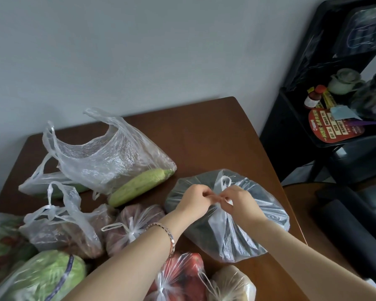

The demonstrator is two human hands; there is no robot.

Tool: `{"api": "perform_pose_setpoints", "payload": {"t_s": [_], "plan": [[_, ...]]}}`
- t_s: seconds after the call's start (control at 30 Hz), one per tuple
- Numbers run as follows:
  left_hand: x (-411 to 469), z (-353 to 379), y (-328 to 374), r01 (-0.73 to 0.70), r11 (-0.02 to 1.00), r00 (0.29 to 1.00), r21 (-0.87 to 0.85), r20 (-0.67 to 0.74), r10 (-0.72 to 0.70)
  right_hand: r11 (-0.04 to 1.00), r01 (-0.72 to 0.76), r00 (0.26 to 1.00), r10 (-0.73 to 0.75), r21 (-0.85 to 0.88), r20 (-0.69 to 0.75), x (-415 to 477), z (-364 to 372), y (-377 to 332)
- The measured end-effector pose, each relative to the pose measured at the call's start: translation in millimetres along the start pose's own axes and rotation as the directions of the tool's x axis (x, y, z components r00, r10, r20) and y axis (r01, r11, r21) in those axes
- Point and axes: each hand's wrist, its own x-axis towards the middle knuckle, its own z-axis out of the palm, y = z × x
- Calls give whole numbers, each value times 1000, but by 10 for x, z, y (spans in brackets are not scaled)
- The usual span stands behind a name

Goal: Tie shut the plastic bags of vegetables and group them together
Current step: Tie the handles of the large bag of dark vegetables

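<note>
A clear plastic bag of dark vegetables [263, 205] lies near the table's right edge. My left hand [195, 198] and my right hand [237, 200] meet above it, each pinching one of its white handles [225, 181] where they cross. To the left lies an open bag with a pale green squash [137, 185]. In front of it are a loose bag of brown produce [67, 227], a knotted bag of reddish produce [130, 227], a knotted bag of tomatoes [180, 276] and a bag of pale produce [232, 283].
A green cabbage [46, 276] and a bag of leafy greens [2, 235] sit at the front left of the brown wooden table [204, 137]. A black shelf [291, 127] with a teapot, bottle and jar stands to the right. A dark chair [343, 224] is beside the table.
</note>
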Motion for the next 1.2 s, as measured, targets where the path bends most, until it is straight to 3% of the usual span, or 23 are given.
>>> {"api": "perform_pose_setpoints", "payload": {"t_s": [0.2, 0.3, 0.4, 0.47, 0.53, 0.67, 0.8, 0.87, 0.93, 1.03, 1.2], "plan": [[-60, 102, -77, -85, 995, 984, -49, -159, 76, 903, -143, 975, 198, 406, -98, -46, -20, -28], [-80, 138, -93, -116, 993, 972, -32, -211, 107, 841, -194, 971, 238, 504, -25, -22, -70, -45], [-77, 141, -85, -110, 990, 979, -87, -182, 93, 750, -319, 947, 282, 579, 157, 11, -160, -30], [-69, 120, -77, -46, 985, 994, -165, -106, 29, 740, -350, 936, 245, 574, 255, 22, -204, -12], [-53, 86, -75, 42, 974, 998, -222, -36, -51, 807, -286, 952, 179, 516, 249, 13, -197, -11], [-23, 63, -48, 169, 972, 986, -165, 34, -166, 930, -63, 998, 49, 361, 50, -50, -68, 16], [-17, 54, -13, 228, 954, 974, -194, 65, -219, 981, 33, 998, -22, 190, -57, -80, 6, 19], [-14, 59, -8, 231, 953, 973, -197, 61, -223, 963, -18, 997, 38, 270, -69, -83, -8, -8], [-18, 75, -2, 205, 959, 979, -198, 38, -201, 909, -99, 994, 112, 405, -8, -76, -53, -12], [-41, 105, 0, 146, 966, 988, -214, -10, -152, 862, -178, 984, 154, 474, 89, -54, -106, -10], [-95, 120, -58, 136, 959, 990, -249, -14, -144, 865, -138, 990, 122, 482, 65, -67, -50, -21]]}}
